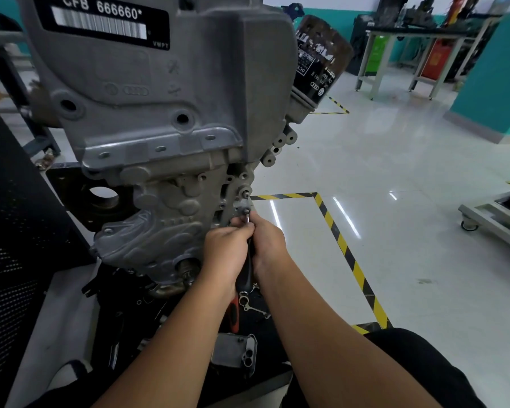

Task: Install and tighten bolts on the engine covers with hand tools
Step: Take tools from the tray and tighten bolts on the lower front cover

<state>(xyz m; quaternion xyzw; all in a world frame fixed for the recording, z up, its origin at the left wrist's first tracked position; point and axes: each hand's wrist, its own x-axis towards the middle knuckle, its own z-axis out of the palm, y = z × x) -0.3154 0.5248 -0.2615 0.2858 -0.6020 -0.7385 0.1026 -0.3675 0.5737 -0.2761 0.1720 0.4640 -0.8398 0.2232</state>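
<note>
Both hands clenched on one black-handled driver (247,262): left hand (226,249) and right hand (268,241) side by side round its grip. Shaft runs up and away from them, tip on one bolt (247,212) at the engine cover (171,219) lower right edge.

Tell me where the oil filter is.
In the head view, the black oil filter sticks out at upper right of the engine, above both hands.

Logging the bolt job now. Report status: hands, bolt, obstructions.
Left hand and right hand both grip the black-handled driver. Tip sits on the bolt at the engine cover edge. Nothing blocking.
</note>
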